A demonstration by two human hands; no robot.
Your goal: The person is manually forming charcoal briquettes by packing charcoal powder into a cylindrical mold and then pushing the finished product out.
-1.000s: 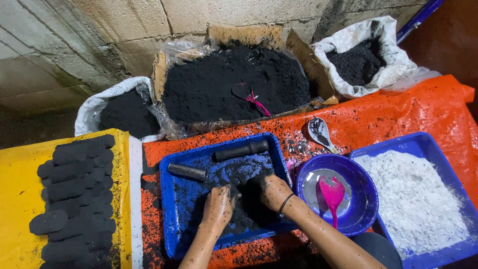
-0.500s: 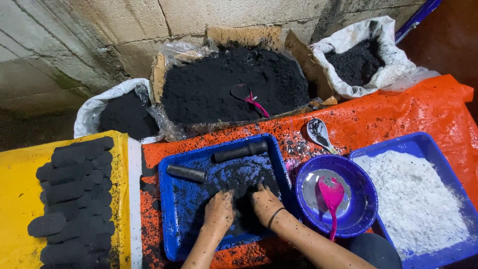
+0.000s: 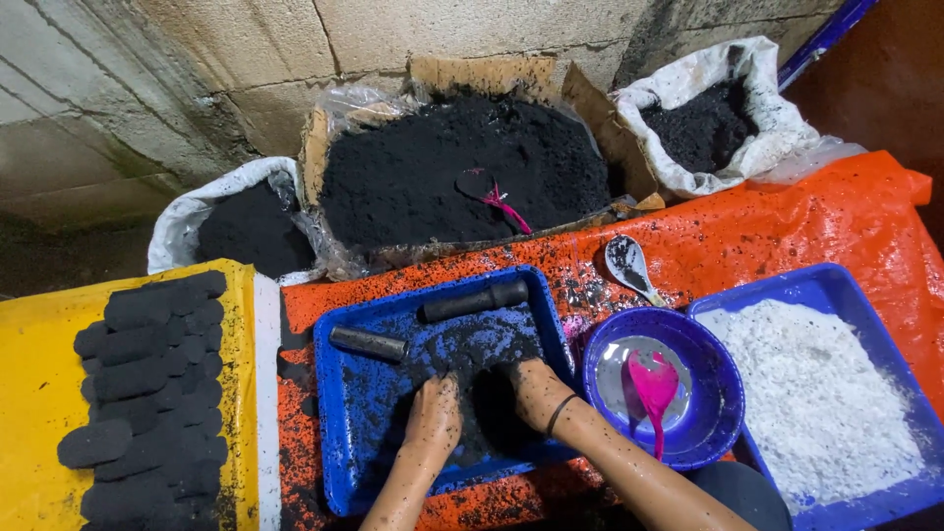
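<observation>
I see my left hand (image 3: 433,418) and right hand (image 3: 521,388) cupped around the black charcoal paste (image 3: 482,369) mid blue tray (image 3: 344,433); pressing unevenly risks paste spilling over its near edge.

Left hand (image 3: 433,413) and right hand (image 3: 526,385), blackened, press down side by side.

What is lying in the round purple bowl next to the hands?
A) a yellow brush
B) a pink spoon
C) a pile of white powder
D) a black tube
B: a pink spoon lies in the round purple bowl, which sits just beside the right hand; the black tubes and the white powder are in other trays.
</observation>
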